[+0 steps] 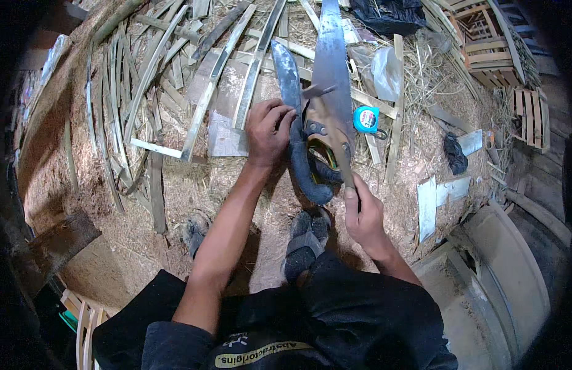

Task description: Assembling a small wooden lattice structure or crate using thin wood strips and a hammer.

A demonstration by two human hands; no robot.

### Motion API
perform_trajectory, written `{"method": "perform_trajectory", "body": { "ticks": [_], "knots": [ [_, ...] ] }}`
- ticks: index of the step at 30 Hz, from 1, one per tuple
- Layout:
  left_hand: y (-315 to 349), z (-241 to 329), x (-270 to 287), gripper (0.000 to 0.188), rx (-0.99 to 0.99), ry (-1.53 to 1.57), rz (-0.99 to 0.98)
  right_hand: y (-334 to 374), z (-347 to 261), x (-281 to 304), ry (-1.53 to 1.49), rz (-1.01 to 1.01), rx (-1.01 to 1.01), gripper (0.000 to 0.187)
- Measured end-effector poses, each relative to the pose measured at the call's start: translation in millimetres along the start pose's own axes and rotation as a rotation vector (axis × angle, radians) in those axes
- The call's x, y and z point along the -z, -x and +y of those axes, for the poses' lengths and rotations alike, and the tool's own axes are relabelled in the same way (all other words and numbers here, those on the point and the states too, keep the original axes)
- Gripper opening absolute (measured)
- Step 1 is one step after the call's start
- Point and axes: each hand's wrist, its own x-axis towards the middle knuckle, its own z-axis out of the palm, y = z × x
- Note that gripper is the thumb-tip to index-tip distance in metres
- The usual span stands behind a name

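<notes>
My right hand (364, 213) is wrapped round the wooden handle of a hammer (330, 117), whose small dark head lies over the saw. My left hand (270, 131) is closed, its curled fingertips against the edge of a machete (287, 71) with a dark wrapped handle. Whatever those fingers pinch, if anything, is hidden. Right beside the machete a handsaw (332, 58) lies with its wide blade pointing away from me and its grip towards me. A blue tape measure (366, 119) sits just right of the saw.
Split bamboo strips (215, 86) and shavings cover the ground ahead and left. A metal sheet (227, 139) lies beyond my left hand. Slatted wooden crates (489, 43) stand far right, with black plastic (387, 17) nearby. A grey plastic chair (502, 271) is at near right.
</notes>
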Motion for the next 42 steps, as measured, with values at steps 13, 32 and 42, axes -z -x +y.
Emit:
{"method": "perform_trajectory", "body": {
  "ticks": [13,32,42],
  "knots": [
    [-22.4,18.7,30.2,0.010,0.740,0.725,0.100,-100.5,-24.6,-59.9,0.028,0.066,-0.115,0.067],
    [-15.5,-26.8,75.7,0.021,0.743,0.413,0.134,-134.3,-24.6,-37.9,0.003,0.171,-0.158,0.039],
    [-6.9,-17.1,65.0,0.016,0.812,0.640,0.245,-201.3,-54.4,-117.0,-0.214,-0.039,-0.084,0.027]
  ]
}}
